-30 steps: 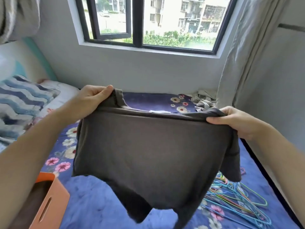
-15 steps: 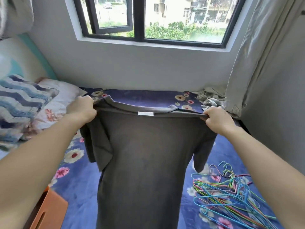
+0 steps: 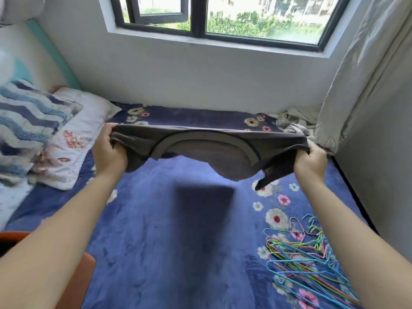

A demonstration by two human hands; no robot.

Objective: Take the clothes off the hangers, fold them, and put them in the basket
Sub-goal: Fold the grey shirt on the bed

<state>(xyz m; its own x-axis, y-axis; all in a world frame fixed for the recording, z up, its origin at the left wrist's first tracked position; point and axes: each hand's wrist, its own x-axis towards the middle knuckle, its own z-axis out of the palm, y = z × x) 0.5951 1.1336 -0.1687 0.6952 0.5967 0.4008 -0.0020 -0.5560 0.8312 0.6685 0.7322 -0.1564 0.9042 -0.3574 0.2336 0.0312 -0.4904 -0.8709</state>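
two hands are up in the middle of the frame, well apart, and between them hangs one dark grey t-shirt (image 3: 200, 146), stretched almost flat in the air above the bed (image 3: 145, 246). the left hand (image 3: 109, 152) has its fingers curled round one shoulder of the shirt at centre left; the right hand (image 3: 310, 163) grips the other shoulder at centre right, with a sleeve dangling just below it. the neckline faces the viewer and the body of the shirt sags between the two grips, touching nothing. one dark shadow (image 3: 202, 219) lies on the blue flowered blanket beneath it. at the lower left edge one orange basket (image 3: 80, 277) shows only a corner, partly behind the left forearm. at the lower right a tangled heap of coloured wire hangers (image 3: 307, 259) lies on the bed, too knotted to count. two pillows sit at the left: one wavy-striped (image 3: 29, 117), one white floral (image 3: 73, 139). one crumpled garment (image 3: 294, 123) lies at the bed's far right corner, just beside one pale curtain (image 3: 356, 74).
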